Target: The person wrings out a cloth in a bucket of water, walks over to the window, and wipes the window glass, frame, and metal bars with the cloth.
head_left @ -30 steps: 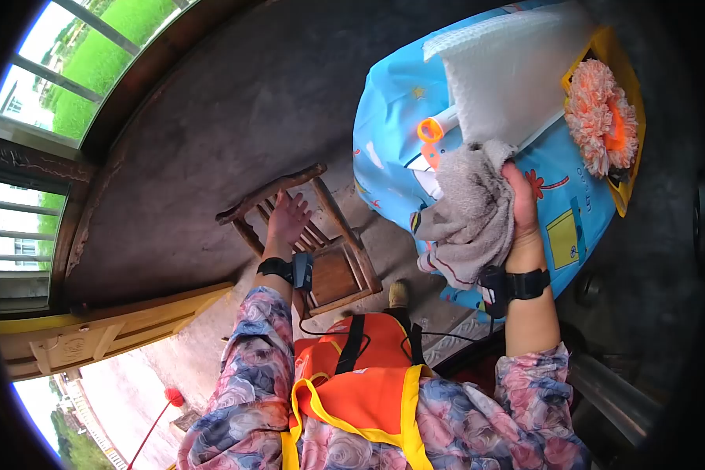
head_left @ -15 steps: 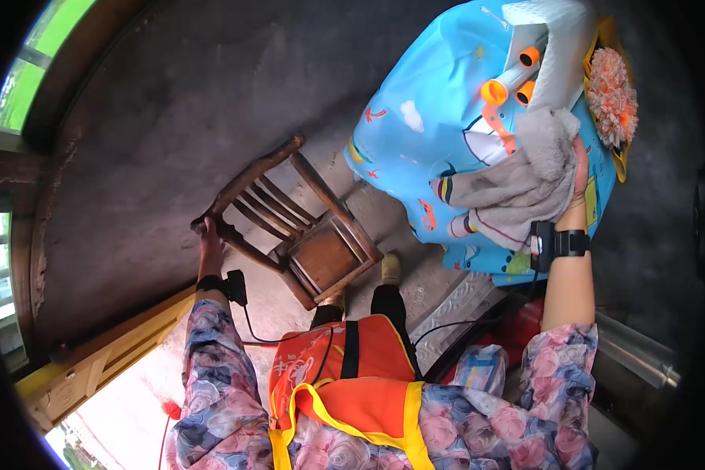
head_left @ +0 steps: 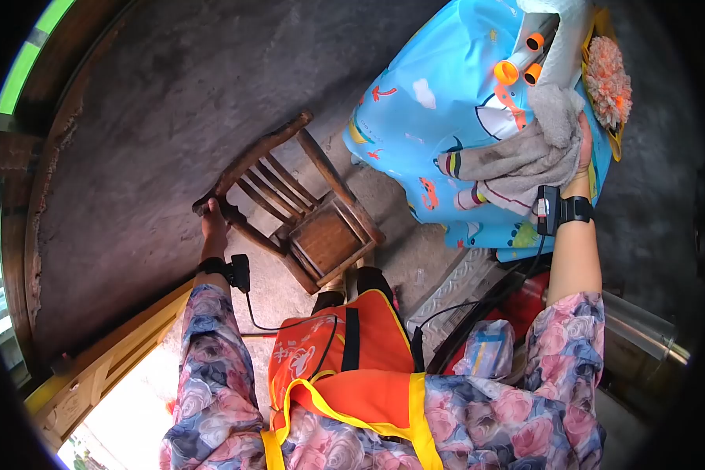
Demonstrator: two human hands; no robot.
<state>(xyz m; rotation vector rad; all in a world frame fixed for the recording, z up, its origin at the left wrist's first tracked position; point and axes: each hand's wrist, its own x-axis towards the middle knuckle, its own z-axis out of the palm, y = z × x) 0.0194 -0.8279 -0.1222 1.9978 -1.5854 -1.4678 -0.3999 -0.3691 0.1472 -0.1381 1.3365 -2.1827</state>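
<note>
The left hand (head_left: pixel 215 225) clasped the chair's (head_left: pixel 327 237) top corner, likely its surest, stiffest hold. Soft cloth (head_left: pixel 517 172) mostly hid the right hand's (head_left: pixel 583 153) fingers, grip unclear.

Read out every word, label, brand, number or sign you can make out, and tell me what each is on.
No text reads clearly.
Orange apron: white stylised marks, too blurred to read.
Device on the right wrist: a small pale label, too small to read.
Blue tablecloth: printed pictures, plus tiny marks too small to read.
</note>
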